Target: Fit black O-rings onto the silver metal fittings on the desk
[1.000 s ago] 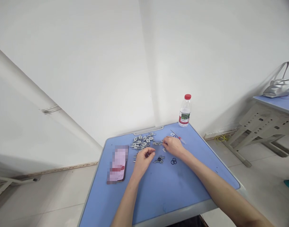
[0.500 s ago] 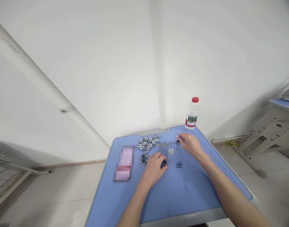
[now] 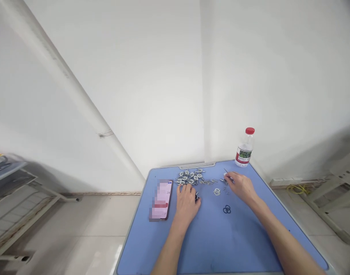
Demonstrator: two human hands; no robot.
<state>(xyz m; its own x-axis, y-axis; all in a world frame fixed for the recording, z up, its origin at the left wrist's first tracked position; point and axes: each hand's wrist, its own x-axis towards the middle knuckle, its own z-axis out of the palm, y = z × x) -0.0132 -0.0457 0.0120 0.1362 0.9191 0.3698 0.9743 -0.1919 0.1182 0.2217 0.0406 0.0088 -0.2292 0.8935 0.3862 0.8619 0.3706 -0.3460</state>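
Note:
My left hand (image 3: 187, 200) rests palm down on the blue tabletop, fingers curled over a small black-faced metal part (image 3: 196, 196) that shows beside the thumb. Whatever else lies beneath this palm is hidden. Thumb and fingertips of my right hand (image 3: 240, 186) pinch a small metal piece with a thin shaft (image 3: 226, 170) pointing up and left. Just below those fingertips lies another dark metal part (image 3: 223, 180), partly covered. Tiny metal bits (image 3: 226, 191) lie close by, with pale flat flange plates (image 3: 216, 192) to their left and black rubber rings (image 3: 227, 209) nearer me.
A heap of metal flanged parts (image 3: 189, 177) lies at the table's back, with small screws (image 3: 208, 182) on its right. Left of my left hand is a phone (image 3: 162, 200), partly pixelated. A red-capped bottle (image 3: 245, 151) stands at the back right corner, near the wall.
The camera view has shifted, so the table appears lower and further right. My left hand has slid left with the black-faced part, over where two similar parts lay. My right hand keeps its pinch.

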